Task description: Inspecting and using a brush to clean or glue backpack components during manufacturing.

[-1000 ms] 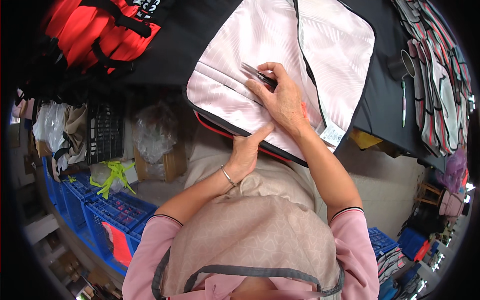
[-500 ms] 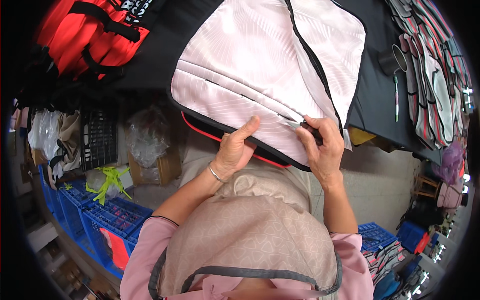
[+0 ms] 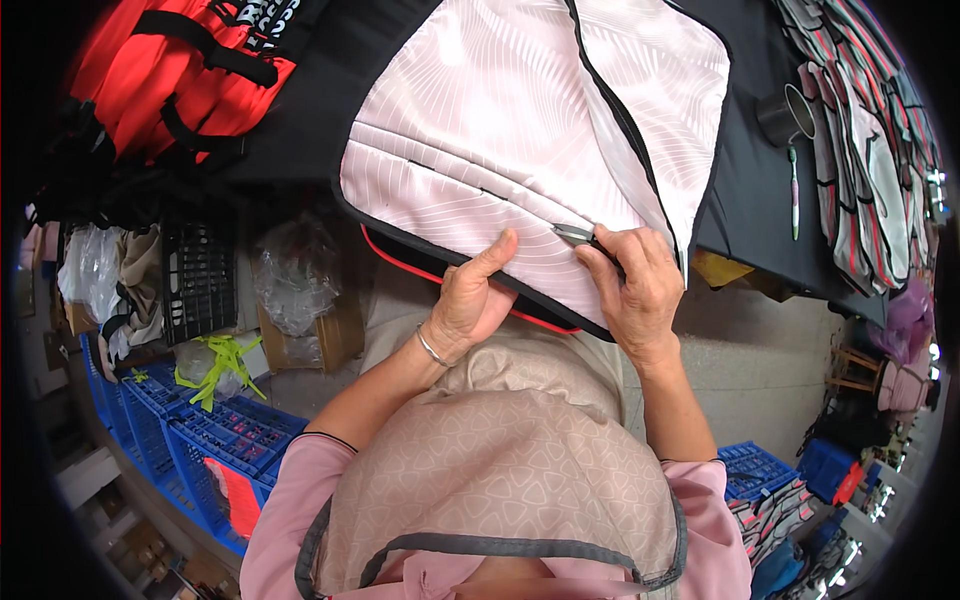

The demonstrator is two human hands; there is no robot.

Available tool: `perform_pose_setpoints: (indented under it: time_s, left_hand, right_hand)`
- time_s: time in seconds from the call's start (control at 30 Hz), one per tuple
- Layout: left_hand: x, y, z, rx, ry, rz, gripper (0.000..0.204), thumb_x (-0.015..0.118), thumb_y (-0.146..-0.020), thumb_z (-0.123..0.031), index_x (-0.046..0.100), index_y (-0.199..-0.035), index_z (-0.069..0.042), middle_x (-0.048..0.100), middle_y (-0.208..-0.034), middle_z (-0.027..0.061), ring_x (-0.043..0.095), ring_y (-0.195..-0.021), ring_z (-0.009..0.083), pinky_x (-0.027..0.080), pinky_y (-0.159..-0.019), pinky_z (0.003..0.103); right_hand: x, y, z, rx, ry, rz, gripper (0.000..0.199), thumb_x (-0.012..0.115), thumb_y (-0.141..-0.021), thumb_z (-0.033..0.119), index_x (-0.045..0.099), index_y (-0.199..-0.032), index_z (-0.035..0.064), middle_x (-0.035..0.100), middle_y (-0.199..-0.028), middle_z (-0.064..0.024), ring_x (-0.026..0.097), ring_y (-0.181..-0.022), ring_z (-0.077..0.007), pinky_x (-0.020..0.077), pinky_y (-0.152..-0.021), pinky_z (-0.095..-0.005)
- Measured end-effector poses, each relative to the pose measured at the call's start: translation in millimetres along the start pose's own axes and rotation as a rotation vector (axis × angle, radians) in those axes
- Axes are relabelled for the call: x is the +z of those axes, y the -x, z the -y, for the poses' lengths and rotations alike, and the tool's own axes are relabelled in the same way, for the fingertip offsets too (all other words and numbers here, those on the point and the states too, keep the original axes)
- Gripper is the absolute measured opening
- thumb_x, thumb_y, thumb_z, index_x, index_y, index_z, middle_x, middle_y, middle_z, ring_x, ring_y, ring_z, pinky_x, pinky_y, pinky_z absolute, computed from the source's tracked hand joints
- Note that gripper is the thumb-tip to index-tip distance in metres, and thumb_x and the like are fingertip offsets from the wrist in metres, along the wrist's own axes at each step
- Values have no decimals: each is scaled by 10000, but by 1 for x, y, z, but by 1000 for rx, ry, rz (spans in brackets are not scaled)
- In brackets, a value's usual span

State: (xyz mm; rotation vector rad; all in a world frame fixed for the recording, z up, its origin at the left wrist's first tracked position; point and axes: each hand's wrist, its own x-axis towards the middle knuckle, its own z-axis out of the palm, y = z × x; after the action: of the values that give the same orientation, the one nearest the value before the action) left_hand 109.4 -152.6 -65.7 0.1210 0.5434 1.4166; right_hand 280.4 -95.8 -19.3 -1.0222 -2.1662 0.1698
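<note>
A pale pink fabric bag piece (image 3: 470, 90) with line patterns, black-bound edges and a black zipper (image 3: 617, 112) lies before me over the table edge. My left hand (image 3: 472, 300) pinches its near edge, thumb on top and fingers underneath. In my right hand (image 3: 637, 280) is a pair of small thread snips (image 3: 574, 234), their blades pointing left. The tips touch or lie very near the seam across the lower part of the piece. Whether a thread is between the blades is too small to tell. Under the near edge, red piping (image 3: 400, 260) shows.
Red bags with black straps (image 3: 190, 75) lie at the far left of the black table (image 3: 745, 200). On the right are a dark metal cup (image 3: 787, 117), a toothbrush (image 3: 795, 195) and stacked grey fabric pieces (image 3: 860, 180). Blue crates (image 3: 240, 435) stand at lower left.
My right hand has shifted slightly left and down, turning so the snips' blades lie flatter along the seam. My left hand keeps its hold on the edge.
</note>
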Motion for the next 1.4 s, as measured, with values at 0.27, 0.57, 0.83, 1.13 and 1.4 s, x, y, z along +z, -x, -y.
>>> perform_pose_setpoints:
  time_s: [0.27,0.57,0.83,1.13,1.4]
  left_hand:
    - [0,-4,1,6,21,-8,431,601,-945,-167,470,-1340,-55,564,-1282,86,508,-1233,216,370,-1092,413]
    - [-4,-4,2,-1,18,-22,449,600,-945,-173,459,-1349,-39,550,-1300,97,490,-1253,223,354,-1102,414]
    - [-5,-3,-1,-46,31,3,456,581,-954,-179,444,-1361,-25,539,-1321,108,481,-1269,234,368,-1095,417]
    - [6,-4,0,83,-1,102,782,492,-908,-627,354,-1418,-50,473,-1385,99,449,-1297,226,347,-1107,408]
    - [6,-1,0,126,-92,-4,754,379,-928,-663,387,-1400,-75,476,-1375,63,442,-1287,202,327,-1111,404]
  right_hand:
    - [0,0,3,-9,54,-4,221,777,-756,188,654,-902,76,552,-723,-35,536,-631,-204,435,-556,-322]
    - [-7,-2,-9,69,-190,94,186,781,-747,120,656,-862,45,568,-714,-54,547,-629,-216,442,-562,-318]
    - [-7,-9,-2,114,-202,103,187,793,-728,94,667,-842,17,584,-704,-79,571,-633,-211,457,-566,-309]
    - [-4,-20,0,282,-375,136,164,773,-767,71,667,-862,-10,623,-730,-104,596,-643,-179,464,-593,-281]
    - [28,-45,27,-72,-74,61,220,777,-758,148,660,-918,53,596,-757,-63,580,-669,-225,454,-575,-336]
